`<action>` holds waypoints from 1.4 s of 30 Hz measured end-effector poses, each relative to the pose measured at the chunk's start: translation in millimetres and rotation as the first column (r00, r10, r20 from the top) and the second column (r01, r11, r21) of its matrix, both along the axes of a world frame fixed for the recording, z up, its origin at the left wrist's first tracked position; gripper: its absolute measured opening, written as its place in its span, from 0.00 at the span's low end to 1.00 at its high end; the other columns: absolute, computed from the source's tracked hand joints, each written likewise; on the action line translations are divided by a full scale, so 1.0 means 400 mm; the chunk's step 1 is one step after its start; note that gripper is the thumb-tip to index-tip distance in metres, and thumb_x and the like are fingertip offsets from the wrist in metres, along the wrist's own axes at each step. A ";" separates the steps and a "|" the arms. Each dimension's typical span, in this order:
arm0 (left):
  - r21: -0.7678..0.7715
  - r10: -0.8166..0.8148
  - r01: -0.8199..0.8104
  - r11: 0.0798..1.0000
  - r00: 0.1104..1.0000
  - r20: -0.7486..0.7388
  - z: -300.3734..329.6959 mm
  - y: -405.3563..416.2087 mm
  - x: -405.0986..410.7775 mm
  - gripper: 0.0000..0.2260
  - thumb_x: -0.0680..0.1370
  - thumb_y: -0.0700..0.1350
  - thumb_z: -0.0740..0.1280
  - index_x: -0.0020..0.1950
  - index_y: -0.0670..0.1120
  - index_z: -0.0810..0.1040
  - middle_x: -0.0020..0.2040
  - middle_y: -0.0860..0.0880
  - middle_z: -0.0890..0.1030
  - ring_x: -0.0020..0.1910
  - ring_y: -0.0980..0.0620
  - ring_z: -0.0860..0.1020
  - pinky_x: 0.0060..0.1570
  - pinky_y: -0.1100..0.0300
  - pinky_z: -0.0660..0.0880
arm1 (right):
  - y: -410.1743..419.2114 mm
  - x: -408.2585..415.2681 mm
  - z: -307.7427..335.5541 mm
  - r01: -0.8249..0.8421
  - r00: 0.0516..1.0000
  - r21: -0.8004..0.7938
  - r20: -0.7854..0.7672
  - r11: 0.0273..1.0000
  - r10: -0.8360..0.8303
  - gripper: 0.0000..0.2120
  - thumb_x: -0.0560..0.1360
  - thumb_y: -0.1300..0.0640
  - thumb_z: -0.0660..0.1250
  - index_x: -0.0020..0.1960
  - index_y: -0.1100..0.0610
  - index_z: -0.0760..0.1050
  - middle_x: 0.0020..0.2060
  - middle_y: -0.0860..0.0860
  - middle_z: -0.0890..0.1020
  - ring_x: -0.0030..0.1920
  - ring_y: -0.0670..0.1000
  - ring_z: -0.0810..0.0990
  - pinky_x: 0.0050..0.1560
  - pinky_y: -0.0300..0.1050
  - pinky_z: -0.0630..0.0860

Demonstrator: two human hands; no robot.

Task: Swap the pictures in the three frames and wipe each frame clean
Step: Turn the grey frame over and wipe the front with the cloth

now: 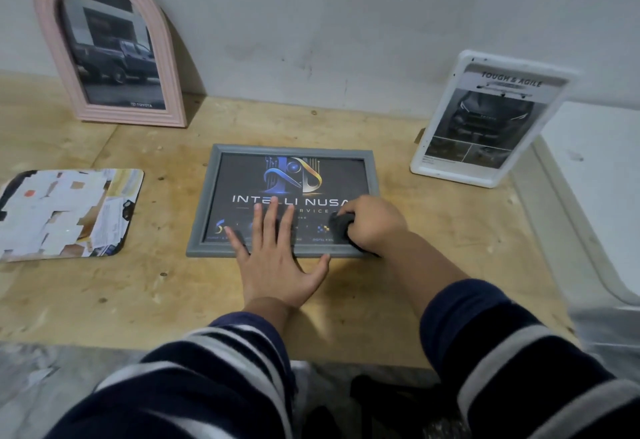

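A grey rectangular frame (207,196) lies flat on the wooden table, holding a dark logo picture. My left hand (277,258) presses flat on its lower part with fingers spread. My right hand (374,224) grips a dark cloth (341,225) against the frame's lower right corner. A pink arched frame (48,30) with a truck photo leans on the wall at the back left. A white frame (429,148) with a car poster stands tilted at the right.
A rounded board (69,213) covered with torn paper scraps lies at the left of the wooden table (433,231). A white surface (595,168) adjoins the table's right side. The grey wall rises directly behind the frames.
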State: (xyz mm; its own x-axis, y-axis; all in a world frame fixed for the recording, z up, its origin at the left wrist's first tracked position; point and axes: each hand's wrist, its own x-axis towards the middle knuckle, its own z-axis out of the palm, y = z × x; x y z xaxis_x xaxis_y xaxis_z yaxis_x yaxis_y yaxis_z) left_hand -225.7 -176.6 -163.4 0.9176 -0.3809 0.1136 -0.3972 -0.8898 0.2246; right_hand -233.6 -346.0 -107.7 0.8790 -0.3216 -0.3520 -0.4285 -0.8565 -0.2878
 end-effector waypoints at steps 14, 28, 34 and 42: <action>0.046 -0.003 0.003 0.999 1.000 0.015 -0.005 -0.005 0.003 0.40 0.70 0.72 0.55 0.77 0.53 0.58 0.79 0.52 0.51 0.78 0.50 0.45 0.69 0.32 0.35 | -0.171 0.129 0.094 0.264 0.935 0.062 0.230 0.963 -0.271 0.23 0.73 0.67 0.57 0.59 0.49 0.80 0.60 0.54 0.80 0.58 0.58 0.78 0.56 0.45 0.75; 0.037 0.005 -0.005 0.999 1.000 0.008 -0.004 -0.007 0.004 0.41 0.68 0.72 0.58 0.76 0.52 0.63 0.79 0.52 0.55 0.78 0.49 0.49 0.70 0.34 0.35 | -0.175 0.118 0.018 0.140 0.989 -0.131 0.065 0.981 -0.132 0.26 0.75 0.66 0.55 0.67 0.46 0.75 0.60 0.55 0.78 0.57 0.58 0.77 0.53 0.47 0.75; 0.041 0.021 -0.021 0.999 1.000 0.011 -0.002 -0.008 0.002 0.40 0.68 0.73 0.56 0.76 0.53 0.62 0.79 0.52 0.54 0.78 0.50 0.47 0.70 0.36 0.33 | -0.138 0.044 0.018 0.116 0.993 -0.185 0.044 0.976 -0.110 0.23 0.75 0.65 0.58 0.62 0.46 0.77 0.53 0.55 0.80 0.52 0.58 0.79 0.43 0.44 0.72; 0.039 0.020 -0.020 0.999 1.000 0.019 -0.010 -0.008 0.001 0.40 0.68 0.73 0.55 0.75 0.53 0.62 0.79 0.52 0.54 0.78 0.49 0.48 0.70 0.34 0.34 | -0.092 -0.055 0.033 0.082 0.995 -0.178 -0.033 0.981 -0.090 0.21 0.76 0.64 0.58 0.64 0.48 0.74 0.54 0.54 0.79 0.52 0.57 0.78 0.46 0.46 0.75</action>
State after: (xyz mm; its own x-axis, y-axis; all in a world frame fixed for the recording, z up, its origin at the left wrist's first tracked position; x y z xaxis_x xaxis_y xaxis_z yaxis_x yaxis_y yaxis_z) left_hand -225.1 -179.7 -167.3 0.9229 -0.3669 0.1165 -0.3830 -0.9057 0.1818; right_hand -255.4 -382.8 -94.4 0.8314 -0.4555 -0.3182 -0.5111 -0.8516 -0.1163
